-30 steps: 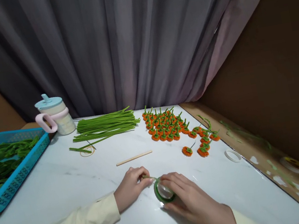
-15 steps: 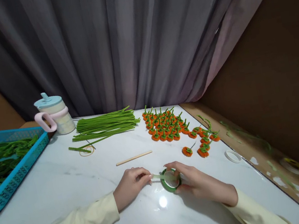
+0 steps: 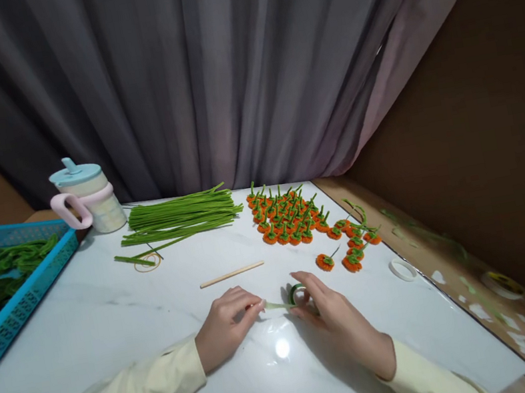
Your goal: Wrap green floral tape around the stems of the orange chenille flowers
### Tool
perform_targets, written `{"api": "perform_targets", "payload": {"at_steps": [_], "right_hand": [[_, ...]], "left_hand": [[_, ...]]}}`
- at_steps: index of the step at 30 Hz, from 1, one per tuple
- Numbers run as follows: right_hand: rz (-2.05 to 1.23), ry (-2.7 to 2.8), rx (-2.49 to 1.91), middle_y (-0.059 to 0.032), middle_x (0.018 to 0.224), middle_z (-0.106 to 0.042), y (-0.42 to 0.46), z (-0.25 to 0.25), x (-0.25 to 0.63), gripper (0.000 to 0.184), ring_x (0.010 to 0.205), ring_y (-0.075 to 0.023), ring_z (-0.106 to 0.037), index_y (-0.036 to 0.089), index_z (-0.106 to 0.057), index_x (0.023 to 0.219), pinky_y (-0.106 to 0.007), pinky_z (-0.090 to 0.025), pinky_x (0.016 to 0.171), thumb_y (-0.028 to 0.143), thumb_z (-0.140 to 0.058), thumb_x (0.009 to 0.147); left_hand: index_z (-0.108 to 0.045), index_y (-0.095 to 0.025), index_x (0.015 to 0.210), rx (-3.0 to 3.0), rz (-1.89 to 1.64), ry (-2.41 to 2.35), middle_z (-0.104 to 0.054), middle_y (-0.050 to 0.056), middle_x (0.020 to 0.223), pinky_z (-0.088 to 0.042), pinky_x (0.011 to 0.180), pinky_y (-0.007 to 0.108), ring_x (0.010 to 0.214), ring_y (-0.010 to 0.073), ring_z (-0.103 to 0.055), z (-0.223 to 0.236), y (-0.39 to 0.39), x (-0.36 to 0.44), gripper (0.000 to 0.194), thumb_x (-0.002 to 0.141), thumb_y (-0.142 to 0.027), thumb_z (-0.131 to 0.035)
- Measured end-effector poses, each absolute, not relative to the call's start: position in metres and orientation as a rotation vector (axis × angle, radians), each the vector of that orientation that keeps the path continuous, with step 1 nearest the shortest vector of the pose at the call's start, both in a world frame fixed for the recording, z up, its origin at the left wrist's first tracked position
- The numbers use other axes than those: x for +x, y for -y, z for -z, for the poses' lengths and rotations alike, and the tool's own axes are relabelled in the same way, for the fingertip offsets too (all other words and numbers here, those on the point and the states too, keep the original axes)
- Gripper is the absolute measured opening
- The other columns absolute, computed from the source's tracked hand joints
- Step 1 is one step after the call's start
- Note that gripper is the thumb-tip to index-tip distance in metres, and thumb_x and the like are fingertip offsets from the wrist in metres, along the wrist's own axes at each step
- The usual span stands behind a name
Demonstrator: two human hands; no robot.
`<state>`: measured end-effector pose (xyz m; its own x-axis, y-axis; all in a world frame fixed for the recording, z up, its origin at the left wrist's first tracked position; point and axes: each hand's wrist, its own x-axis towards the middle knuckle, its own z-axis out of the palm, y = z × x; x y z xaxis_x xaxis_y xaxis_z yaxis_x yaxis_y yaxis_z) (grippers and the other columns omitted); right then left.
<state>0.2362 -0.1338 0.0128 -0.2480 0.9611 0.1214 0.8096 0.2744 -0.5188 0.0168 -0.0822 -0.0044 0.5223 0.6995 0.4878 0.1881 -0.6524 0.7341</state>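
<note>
A grey-purple curtain (image 3: 171, 84) hangs in folds behind a white marbled table (image 3: 246, 389). At the table's left edge lies a blue basket (image 3: 27, 302) containing green fuzzy pieces. A bundle of green stems (image 3: 184, 213) rests along the far side, and just to its right sits a cluster of orange flowers (image 3: 286, 216) with green stalks, a few lying apart nearer the hands. A cup (image 3: 107, 210) with a pale blue lid and pink handle stands between the basket and the bundle.

The person's right hand (image 3: 343, 324) and left hand (image 3: 227, 325), both in cream sleeves, face each other over the near half of the table. A thin wooden stick (image 3: 232, 274) lies just beyond the left hand. The green tape roll (image 3: 292, 295) sits tilted between the right thumb and fingers; whether it touches the table cannot be told. From it a pale strip (image 3: 276, 306) stretches leftward, its end pinched between left thumb and fingertips.
</note>
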Motion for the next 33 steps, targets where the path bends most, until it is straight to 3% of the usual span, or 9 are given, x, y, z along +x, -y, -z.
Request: {"api": "perform_targets", "payload": {"at_steps": [4,6,9,12,17,22,24,27,33], "right_hand": [[-0.691,2.058,-1.561,-0.0143,0.106,-0.058,0.132,-0.026,0.249,0.055,0.08,-0.0208,-0.062,0.015,-0.033,0.128,-0.031,-0.053,0.065,0.029,-0.061,0.083],[-0.725,2.193,-1.424,-0.0114,0.105,-0.061,0.127,-0.04,0.261,0.029,0.088,-0.0196,-0.062,0.017,-0.044,0.119,-0.031,-0.052,0.075,0.018,-0.046,0.09],[-0.725,2.503,-1.196,-0.0093,0.108,-0.061,0.12,-0.053,0.276,0.037,0.104,-0.021,-0.055,0.018,-0.056,0.109,-0.035,-0.046,0.088,-0.002,-0.038,0.082],[-0.629,2.578,-1.171,-0.0087,0.104,-0.062,0.119,-0.048,0.282,0.036,0.104,-0.0216,-0.052,0.017,-0.059,0.102,-0.035,-0.044,0.089,-0.004,-0.04,0.081],[-0.408,2.555,-1.337,-0.0072,0.091,-0.061,0.126,-0.028,0.281,0.018,0.09,-0.0213,-0.05,0.018,-0.06,0.093,-0.036,-0.042,0.081,0.01,-0.044,0.09],[-0.382,2.442,-1.523,-0.0047,0.081,-0.056,0.14,-0.024,0.271,0.007,0.072,-0.018,-0.048,0.017,-0.051,0.085,-0.033,-0.04,0.07,0.017,-0.047,0.09],[-0.409,2.394,-1.578,-0.0037,0.08,-0.055,0.143,-0.025,0.265,0.005,0.069,-0.0172,-0.047,0.017,-0.048,0.088,-0.033,-0.04,0.068,0.02,-0.052,0.087],[-0.448,2.392,-1.565,-0.0033,0.08,-0.056,0.144,-0.026,0.258,0.019,0.07,-0.0178,-0.047,0.017,-0.046,0.102,-0.032,-0.04,0.068,0.026,-0.054,0.087],[-0.497,2.371,-1.494,-0.0021,0.074,-0.054,0.143,-0.018,0.261,0.023,0.067,-0.0168,-0.048,0.018,-0.044,0.113,-0.03,-0.041,0.068,0.02,-0.041,0.091]], "left_hand": [[-0.064,-0.014,0.078,2.18,-1.125,-0.697,-0.065,0.005,0.069,-0.045,0.065,0.025,0.067,0.0141,-0.057,0.005,0.083,0.016,0.021,0.09,-0.019,-0.048],[-0.063,-0.014,0.077,2.134,-1.125,-0.709,-0.064,0.005,0.069,-0.045,0.065,0.025,0.067,0.0141,-0.058,0.004,0.083,0.016,0.021,0.09,-0.019,-0.048],[-0.062,-0.015,0.075,2.082,-1.11,-0.696,-0.064,0.005,0.07,-0.046,0.063,0.024,0.067,0.0139,-0.058,0.003,0.084,0.015,0.021,0.09,-0.02,-0.047],[-0.061,-0.014,0.077,2.117,-1.16,-0.605,-0.063,0.006,0.069,-0.045,0.061,0.024,0.065,0.0139,-0.057,0.0,0.083,0.013,0.019,0.089,-0.017,-0.046],[-0.06,-0.014,0.079,2.507,-1.041,-0.303,-0.061,0.006,0.065,-0.041,0.059,0.029,0.06,0.0154,-0.052,-0.022,0.074,0.001,0.019,0.088,-0.014,-0.044],[-0.06,-0.016,0.077,2.564,-0.808,-0.527,-0.061,0.003,0.065,-0.041,0.063,0.027,0.06,0.0139,-0.052,-0.054,0.067,-0.013,0.023,0.091,-0.019,-0.043],[-0.061,-0.016,0.078,2.579,-0.695,-0.606,-0.063,0.002,0.068,-0.041,0.064,0.026,0.062,0.014,-0.054,-0.058,0.064,-0.015,0.026,0.092,-0.022,-0.041],[-0.064,-0.017,0.08,2.61,-0.568,-0.689,-0.066,0.003,0.073,-0.041,0.065,0.026,0.066,0.0155,-0.057,-0.053,0.056,-0.018,0.028,0.093,-0.026,-0.04],[-0.067,-0.018,0.078,2.416,-0.518,-0.86,-0.069,0.002,0.074,-0.04,0.063,0.023,0.066,0.0152,-0.059,-0.05,0.042,-0.023,0.029,0.09,-0.032,-0.045]]}}
